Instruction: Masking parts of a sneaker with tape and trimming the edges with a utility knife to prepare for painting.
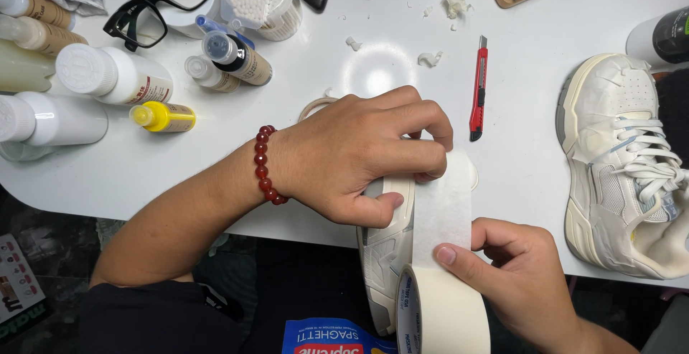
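I see the white sneaker [384, 261] lying on its side at the bottom centre of the frame, half over the near edge of the white table [531, 74], so that its sole and side face up where tape can reach them. My left hand [352, 156] lies palm-down across it in the middle of the frame, fingers curled shut over the shoe and the thumb pressing the end of the tape strip [443, 207] flat; I judge that this grip steadies the shoe and anchors the tape at once. The wrist is level and carries a red bead bracelet [266, 166]. My right hand [520, 275], at the lower right, is closed round the roll of masking tape [438, 311], thumb on top, holding it low and towards me so the strip stays taut. A second sneaker [624, 160] rests at the right edge, a red utility knife [479, 85] just above the hands, bottles [108, 81] at upper left.
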